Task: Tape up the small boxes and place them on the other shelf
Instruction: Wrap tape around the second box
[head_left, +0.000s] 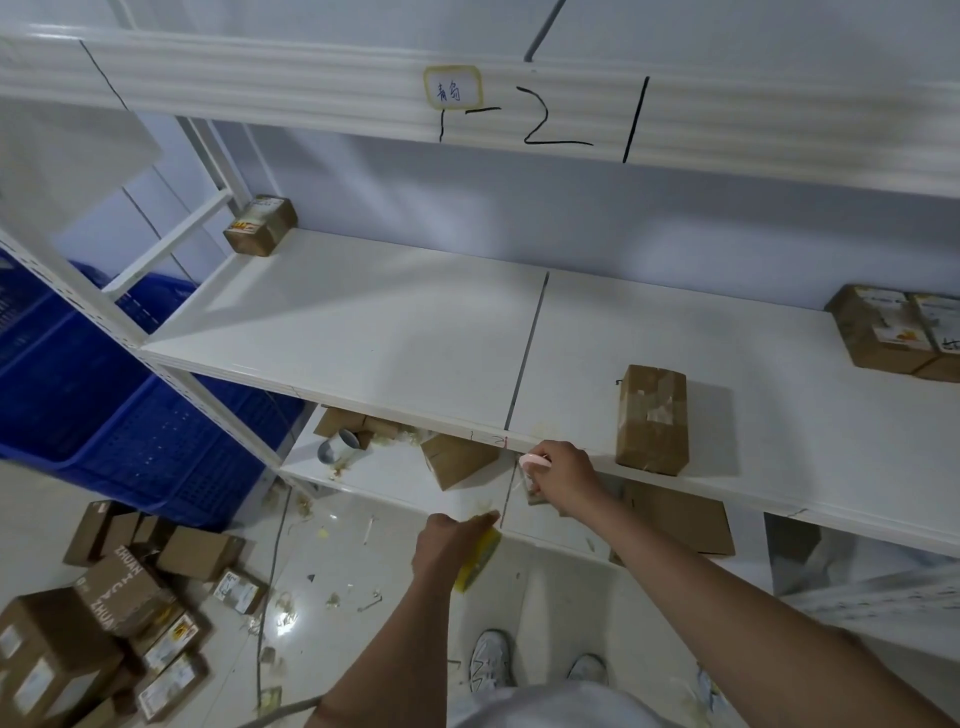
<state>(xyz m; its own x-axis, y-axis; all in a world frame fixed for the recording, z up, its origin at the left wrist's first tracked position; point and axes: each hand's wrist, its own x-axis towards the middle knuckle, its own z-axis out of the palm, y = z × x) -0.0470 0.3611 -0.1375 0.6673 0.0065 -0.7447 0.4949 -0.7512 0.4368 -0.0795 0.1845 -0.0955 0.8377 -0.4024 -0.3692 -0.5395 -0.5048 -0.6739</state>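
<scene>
Head view: the right hand (563, 475) is curled round a pale pink tape roll (535, 461), gripping it just below the front edge of the middle shelf (363, 332). A thin strand of tape seems to run down from the roll, but it is too blurred to be sure. The left hand (449, 540) is lower and nearer the camera, its fingers closed on a yellow object (480, 561) that sticks out under the palm; what that object is cannot be told.

The nearest small box (652, 418) stands on end on the middle shelf, close to its front edge, just right of and above the right hand and not touching it. It is wrapped in glossy tape. A second box (261, 225) sits at the far left back corner of the same shelf, and a pair of boxes (898, 332) lies at the far right, all well apart from both hands.

On the lower shelf (363, 483), another box (457, 460) lies tilted just left of the right hand, with a grey tape roll (337, 447) further left.

On the floor at lower left lies a heap of boxes (104, 613). Blue crates (104, 405) stand behind the shelf post.
</scene>
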